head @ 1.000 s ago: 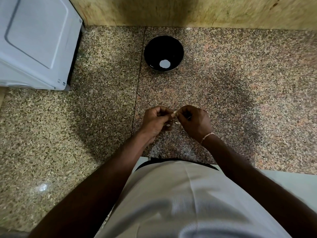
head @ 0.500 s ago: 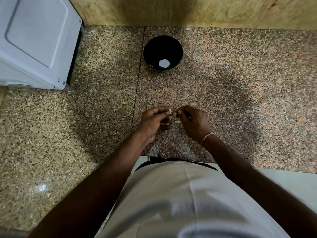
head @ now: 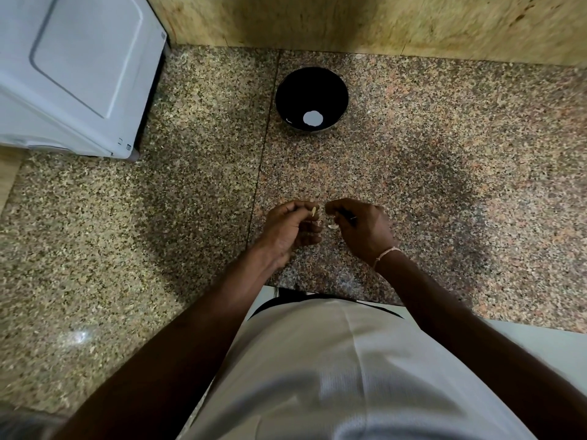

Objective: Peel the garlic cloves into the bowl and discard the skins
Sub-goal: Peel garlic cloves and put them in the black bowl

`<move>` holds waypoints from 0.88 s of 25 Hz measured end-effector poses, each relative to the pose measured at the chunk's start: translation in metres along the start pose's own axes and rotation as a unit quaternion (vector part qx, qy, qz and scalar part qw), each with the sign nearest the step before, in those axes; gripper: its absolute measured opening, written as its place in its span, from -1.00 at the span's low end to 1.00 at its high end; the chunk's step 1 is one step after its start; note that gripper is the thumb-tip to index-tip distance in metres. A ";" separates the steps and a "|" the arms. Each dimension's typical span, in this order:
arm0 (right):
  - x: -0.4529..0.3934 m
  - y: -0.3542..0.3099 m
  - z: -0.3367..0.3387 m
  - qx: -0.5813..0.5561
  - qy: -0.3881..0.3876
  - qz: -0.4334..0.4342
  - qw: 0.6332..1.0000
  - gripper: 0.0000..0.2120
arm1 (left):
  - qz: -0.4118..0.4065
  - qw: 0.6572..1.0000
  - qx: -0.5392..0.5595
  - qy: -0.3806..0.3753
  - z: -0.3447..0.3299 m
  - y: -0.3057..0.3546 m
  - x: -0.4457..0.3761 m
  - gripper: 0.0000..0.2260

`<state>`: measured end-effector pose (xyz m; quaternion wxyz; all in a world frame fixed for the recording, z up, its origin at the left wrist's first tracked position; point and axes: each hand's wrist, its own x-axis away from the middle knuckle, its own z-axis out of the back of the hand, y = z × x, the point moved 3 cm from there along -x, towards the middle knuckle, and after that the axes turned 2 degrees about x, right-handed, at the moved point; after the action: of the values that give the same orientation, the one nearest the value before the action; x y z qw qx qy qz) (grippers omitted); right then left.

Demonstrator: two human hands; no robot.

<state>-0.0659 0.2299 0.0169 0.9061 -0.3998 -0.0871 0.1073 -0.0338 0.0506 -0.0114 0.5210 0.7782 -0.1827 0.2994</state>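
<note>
Above the counter (head: 444, 154) my left hand (head: 287, 228) pinches the garlic clove (head: 313, 211), right hand (head: 362, 227) pinches skin; the slippery clove may drop.

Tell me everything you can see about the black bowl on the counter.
The black bowl is round, with a glossy dark inside and a thin, lighter rim that looks like metal. It stands upright on the speckled granite counter, near the back wall and just right of the seam between slabs. A bright white round spot, probably reflected light, shows near its bottom. Nothing touches it; both hands work well in front of it.
</note>
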 end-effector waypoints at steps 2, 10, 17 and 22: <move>-0.001 -0.006 -0.001 -0.013 -0.009 0.032 0.999 -0.77 | 0.007 1.000 -0.009 -0.001 0.001 0.001 0.001 -0.78; -0.005 -0.007 -0.007 -0.007 -0.050 0.045 0.998 -0.87 | -0.009 0.999 -0.019 0.034 0.008 -0.001 0.006 -0.86; -0.033 -0.007 -0.008 0.043 -0.047 0.014 0.998 -0.90 | -0.048 0.996 0.027 0.076 0.015 0.008 0.013 -0.88; -0.073 -0.014 -0.020 0.118 -0.056 0.002 0.991 -0.88 | -0.044 0.995 0.025 0.089 0.021 0.006 0.020 -0.93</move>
<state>-0.1292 0.1872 0.0082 0.9404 -0.2835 -0.1240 0.1413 -0.0169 0.0296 0.0000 0.5286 0.7684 -0.0934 0.3485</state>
